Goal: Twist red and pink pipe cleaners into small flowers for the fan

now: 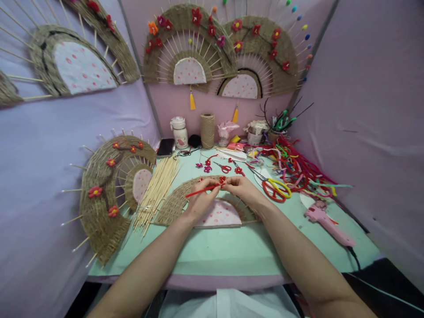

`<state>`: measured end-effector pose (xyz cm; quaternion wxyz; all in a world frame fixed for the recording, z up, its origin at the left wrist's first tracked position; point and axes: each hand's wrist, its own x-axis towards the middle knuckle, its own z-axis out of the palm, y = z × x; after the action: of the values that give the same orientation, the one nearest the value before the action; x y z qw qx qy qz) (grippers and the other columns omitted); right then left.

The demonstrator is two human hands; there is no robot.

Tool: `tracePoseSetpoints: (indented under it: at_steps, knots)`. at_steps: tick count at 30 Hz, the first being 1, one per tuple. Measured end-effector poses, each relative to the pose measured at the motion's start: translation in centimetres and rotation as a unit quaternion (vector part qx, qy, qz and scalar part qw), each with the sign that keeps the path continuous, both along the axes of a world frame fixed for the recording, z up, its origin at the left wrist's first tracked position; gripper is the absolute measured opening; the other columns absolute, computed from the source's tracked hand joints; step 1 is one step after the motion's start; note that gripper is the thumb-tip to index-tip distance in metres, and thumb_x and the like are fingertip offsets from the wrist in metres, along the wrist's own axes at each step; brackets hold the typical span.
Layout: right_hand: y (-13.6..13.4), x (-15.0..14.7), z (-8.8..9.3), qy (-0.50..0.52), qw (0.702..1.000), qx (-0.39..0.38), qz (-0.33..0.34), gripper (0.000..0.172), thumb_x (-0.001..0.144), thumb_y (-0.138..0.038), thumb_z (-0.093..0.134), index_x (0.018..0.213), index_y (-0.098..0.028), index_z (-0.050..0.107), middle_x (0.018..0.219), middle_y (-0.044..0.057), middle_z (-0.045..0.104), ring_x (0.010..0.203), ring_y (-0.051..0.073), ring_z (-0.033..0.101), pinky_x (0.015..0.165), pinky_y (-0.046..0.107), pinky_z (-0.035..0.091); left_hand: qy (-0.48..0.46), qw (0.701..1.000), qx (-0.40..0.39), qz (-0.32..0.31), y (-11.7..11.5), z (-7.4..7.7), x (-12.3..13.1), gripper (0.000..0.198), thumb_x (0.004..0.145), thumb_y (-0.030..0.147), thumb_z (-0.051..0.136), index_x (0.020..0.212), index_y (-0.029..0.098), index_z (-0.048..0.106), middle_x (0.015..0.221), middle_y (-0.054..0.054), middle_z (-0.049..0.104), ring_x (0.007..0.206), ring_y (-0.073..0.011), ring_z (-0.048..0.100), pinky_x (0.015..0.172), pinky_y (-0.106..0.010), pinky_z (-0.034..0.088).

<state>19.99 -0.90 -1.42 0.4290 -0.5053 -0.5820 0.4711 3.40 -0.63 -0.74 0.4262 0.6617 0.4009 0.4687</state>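
My left hand (200, 198) and my right hand (241, 187) meet above a woven jute fan (172, 205) that lies flat on the green table (232, 249). Both pinch a red pipe cleaner (202, 191). Its straight end sticks out to the left of my left hand. Between my fingertips it is curled into a small red flower shape (222, 179). The fan has a pink dotted centre (220, 215), partly hidden by my hands.
A bundle of bamboo sticks (157, 192) lies left of the fan, beside a finished fan (106, 194) leaning on the wall. Red-and-yellow scissors (276, 189), small red scissors (224, 167), a pile of pipe cleaners (294, 168), a pink glue gun (326, 223) and a twine spool (207, 130) surround the work.
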Motion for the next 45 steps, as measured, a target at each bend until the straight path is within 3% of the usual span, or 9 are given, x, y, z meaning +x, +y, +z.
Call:
tracePoseSetpoints:
  at_steps: [6, 12, 17, 26, 34, 36, 39, 42, 45]
  knots:
    - [0.1, -0.5, -0.6, -0.017, 0.999, 0.028, -0.012, 0.016, 0.068, -0.031, 0.06, 0.068, -0.015, 0.06, 0.063, -0.001, 0.057, 0.057, 0.011, 0.047, 0.055, 0.024, 0.036, 0.032, 0.999, 0.014, -0.003, 0.6, -1.1, -0.1, 0.008, 0.073, 0.025, 0.06, 0.076, 0.02, 0.065, 0.079, -0.003, 0.066, 0.076, -0.0162, 0.06, 0.073, -0.027, 0.044]
    - [-0.7, -1.8, -0.3, -0.199, 0.959, 0.172, -0.105, 0.005, 0.066, -0.021, 0.054, 0.063, -0.019, 0.058, 0.064, 0.001, 0.058, 0.06, 0.013, 0.048, 0.057, 0.026, 0.035, 0.042, 0.996, -0.069, 0.034, 1.5, -1.9, -0.3, 0.011, 0.068, 0.025, 0.064, 0.076, 0.019, 0.066, 0.079, -0.004, 0.067, 0.075, -0.0166, 0.06, 0.07, -0.028, 0.046]
    - [0.0, -1.3, -0.7, -0.137, 0.975, 0.086, -0.154, 0.01, 0.065, -0.027, 0.054, 0.064, -0.017, 0.057, 0.061, 0.001, 0.058, 0.057, 0.014, 0.051, 0.055, 0.025, 0.038, -0.053, 0.991, -0.121, 0.004, 1.4, -1.4, -0.1, 0.025, 0.067, 0.028, 0.069, 0.088, 0.017, 0.063, 0.092, -0.008, 0.069, 0.085, -0.0196, 0.063, 0.075, -0.031, 0.049]
    - [-0.4, -1.9, -0.3, -0.074, 0.98, 0.058, -0.176, 0.011, 0.06, -0.028, 0.054, 0.059, -0.017, 0.053, 0.057, -0.002, 0.054, 0.054, 0.011, 0.047, 0.052, 0.023, 0.036, -0.061, 0.997, -0.027, 0.047, 1.2, -2.2, 0.4, 0.019, 0.071, 0.031, 0.065, 0.08, 0.015, 0.067, 0.084, -0.006, 0.069, 0.079, -0.0178, 0.064, 0.078, -0.031, 0.048]
    - [-0.1, -1.7, -0.4, -0.045, 0.986, 0.042, -0.155, 0.011, 0.059, -0.027, 0.055, 0.057, -0.017, 0.053, 0.054, -0.004, 0.051, 0.05, 0.009, 0.043, 0.05, 0.022, 0.033, -0.128, 0.977, -0.172, -0.006, 1.9, -2.1, 0.1, 0.027, 0.07, 0.035, 0.067, 0.084, 0.012, 0.068, 0.083, -0.009, 0.07, 0.076, -0.0165, 0.062, 0.072, -0.029, 0.048]
    - [-0.1, -1.6, -0.4, -0.047, 0.985, 0.031, -0.162, 0.01, 0.059, -0.026, 0.055, 0.056, -0.017, 0.052, 0.053, -0.004, 0.05, 0.05, 0.009, 0.043, 0.049, 0.021, 0.032, -0.101, 0.987, -0.123, 0.003, 1.7, -2.0, 0.1, 0.023, 0.072, 0.033, 0.065, 0.082, 0.013, 0.067, 0.084, -0.008, 0.069, 0.077, -0.0174, 0.063, 0.073, -0.03, 0.048]
    - [0.0, -1.5, -0.3, -0.058, 0.983, 0.016, -0.172, 0.009, 0.058, -0.025, 0.055, 0.055, -0.016, 0.053, 0.053, -0.003, 0.051, 0.051, 0.01, 0.043, 0.049, 0.021, 0.033, -0.012, 0.997, 0.061, 0.042, 1.1, -1.8, 0.0, 0.013, 0.075, 0.028, 0.063, 0.077, 0.016, 0.067, 0.086, -0.007, 0.066, 0.084, -0.0184, 0.061, 0.08, -0.033, 0.047]
    - [0.1, -1.3, -0.4, -0.073, 0.984, 0.021, -0.162, 0.009, 0.059, -0.024, 0.055, 0.056, -0.016, 0.054, 0.056, -0.002, 0.054, 0.053, 0.01, 0.045, 0.051, 0.022, 0.035, 0.098, 0.963, 0.248, 0.044, 0.5, -1.5, -0.1, 0.01, 0.08, 0.022, 0.058, 0.081, 0.019, 0.067, 0.091, -0.007, 0.063, 0.092, -0.0188, 0.057, 0.086, -0.036, 0.044]
    - [0.1, -1.3, -0.8, -0.095, 0.984, 0.044, -0.143, 0.009, 0.061, -0.024, 0.054, 0.056, -0.016, 0.053, 0.057, -0.002, 0.054, 0.054, 0.011, 0.047, 0.053, 0.022, 0.036, 0.152, 0.936, 0.318, 0.014, 0.5, -1.2, -0.3, 0.013, 0.081, 0.018, 0.054, 0.085, 0.019, 0.066, 0.099, -0.009, 0.062, 0.1, -0.02, 0.053, 0.089, -0.038, 0.043]
